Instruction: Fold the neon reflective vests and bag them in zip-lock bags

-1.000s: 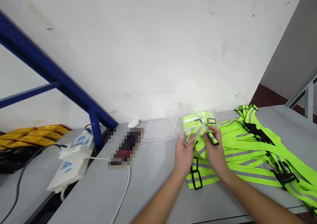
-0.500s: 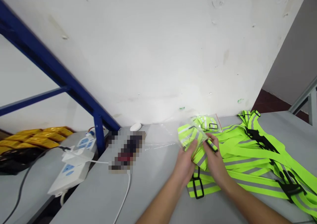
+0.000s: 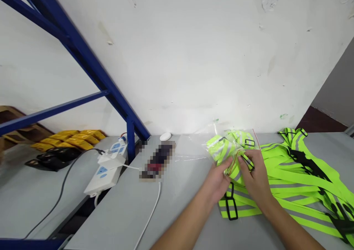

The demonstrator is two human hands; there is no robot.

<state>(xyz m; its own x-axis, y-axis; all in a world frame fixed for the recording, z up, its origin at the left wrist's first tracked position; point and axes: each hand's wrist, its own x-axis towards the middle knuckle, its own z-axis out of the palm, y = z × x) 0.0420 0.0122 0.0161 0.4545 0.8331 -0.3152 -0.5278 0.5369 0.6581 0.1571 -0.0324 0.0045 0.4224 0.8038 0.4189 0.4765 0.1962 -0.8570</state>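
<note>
A clear plastic bag with a folded neon-yellow reflective strap (image 3: 221, 146) inside is between my hands. My left hand (image 3: 218, 180) pinches the bag's lower edge near its red seal line. With fingers bent, my right hand (image 3: 254, 172) grips the bag's right side by a black buckle. Behind them lies another bagged strap (image 3: 240, 136) against the wall. Loose neon straps (image 3: 293, 176) with grey stripes and black buckles spread beneath and to the right of my hands. One black slider buckle (image 3: 231, 208) lies just below my hands.
A pixelated phone-like object (image 3: 159, 159) with a white cable lies left of my hands, near a white round object (image 3: 165, 136). Farther left are a blue metal frame (image 3: 110, 91), a white power strip (image 3: 106, 172), yellow packets (image 3: 74, 139) and black items (image 3: 55, 158).
The view has shifted left. My right hand has turned over the bag's edge, and the red seal line now shows between my hands.
</note>
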